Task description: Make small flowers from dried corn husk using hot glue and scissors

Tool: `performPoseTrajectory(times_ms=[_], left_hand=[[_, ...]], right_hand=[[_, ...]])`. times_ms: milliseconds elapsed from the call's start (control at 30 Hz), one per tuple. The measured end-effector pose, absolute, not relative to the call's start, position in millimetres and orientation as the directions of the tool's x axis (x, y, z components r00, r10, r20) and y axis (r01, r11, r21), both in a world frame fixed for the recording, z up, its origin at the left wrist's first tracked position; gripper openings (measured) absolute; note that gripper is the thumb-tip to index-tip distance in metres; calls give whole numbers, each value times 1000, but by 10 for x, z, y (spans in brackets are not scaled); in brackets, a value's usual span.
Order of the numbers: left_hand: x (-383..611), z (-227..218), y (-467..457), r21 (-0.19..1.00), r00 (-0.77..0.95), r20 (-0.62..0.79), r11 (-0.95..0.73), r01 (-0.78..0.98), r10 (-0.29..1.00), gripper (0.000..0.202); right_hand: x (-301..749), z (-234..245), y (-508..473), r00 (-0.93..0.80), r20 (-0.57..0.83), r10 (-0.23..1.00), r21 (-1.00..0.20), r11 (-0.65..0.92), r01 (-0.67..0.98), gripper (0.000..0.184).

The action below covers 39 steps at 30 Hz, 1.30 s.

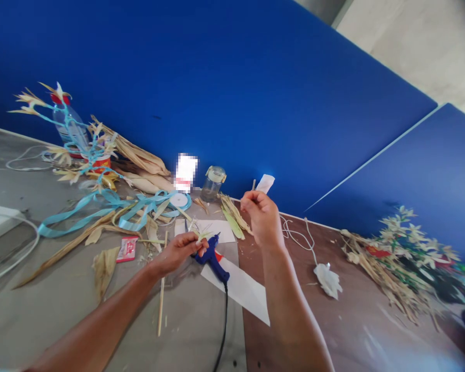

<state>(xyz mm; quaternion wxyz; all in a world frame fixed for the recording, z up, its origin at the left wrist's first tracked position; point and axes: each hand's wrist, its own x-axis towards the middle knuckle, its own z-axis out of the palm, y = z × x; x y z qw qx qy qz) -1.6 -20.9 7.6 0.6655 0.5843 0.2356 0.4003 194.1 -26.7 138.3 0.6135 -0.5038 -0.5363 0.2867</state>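
**huskfan:** Starting far left of the glue gun [213,261]: plastic bottle [67,126] tangled in pale blue ribbon [81,206], a heap of dried husks [139,155], a red packet [127,249] flat on the table. Anything closer in?

**stickyfingers:** Yep. Just left of the gun, left hand [180,249], fingers curled shut around a small husk flower [203,235], parked right at the gun's nozzle end. Touching the gun or just over it, can't tell. Loose skewer [161,297] on the table left of the gun's handle, long axis running toward the camera.

**huskfan:** And on the other side?

**stickyfingers:** Right hand [261,217], up in the air, right of the gun and beyond it. Thumb and forefinger pinching a thin stick [253,184], other fingers folded in. Stick about upright, tip poking out above the fingers. So, flower down and left from the stick, near but apart. Left hand way closer to the gun than the right.

**huskfan:** Clutter around that gap?

**stickyfingers:** Green husk strips [232,217] lying just behind the gun. White paper sheet [242,289] under it, black cord [223,320] trailing toward the camera. Further back, tape roll [179,200] and glass jar [213,183]. Well right of the gun, white string [298,235], a white husk blossom [327,279], then a dried bouquet [403,258].
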Motion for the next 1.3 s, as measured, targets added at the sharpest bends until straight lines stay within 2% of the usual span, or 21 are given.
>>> performPoseTrajectory(times_ms=[133,233,333,433,533,667,767,967,1300], left_hand=[[-16,88,-214,966,577,151,2,-257,803,26],[-12,72,-210,961,583,152,18,-276,798,25],[-10,57,-202,954,579,174,9,-300,797,24],[-13,87,-202,959,588,179,-7,-282,789,23],[-16,147,-211,968,588,176,-31,-248,790,26],[-11,188,-219,965,579,185,-35,-261,794,28],[-8,189,-213,960,584,206,-46,-278,785,28],[-8,180,-209,952,603,206,-17,-304,770,28],[-10,177,-233,954,619,161,39,-296,769,28]], right_hand=[[1976,1359,-226,395,353,848,-925,380,11,20],[1952,1273,-211,291,323,901,-945,326,38,35],[1844,1203,-235,57,245,968,-941,223,253,30],[1690,1204,-288,-116,160,980,-838,197,509,26],[1555,1241,-337,-191,140,972,-690,234,685,34],[1462,1271,-368,-258,148,955,-525,297,798,33],[1451,1297,-386,-326,132,936,-462,349,815,28],[1475,1386,-427,-402,115,908,-419,411,809,17],[1541,1425,-439,-494,119,861,-362,501,786,19]])
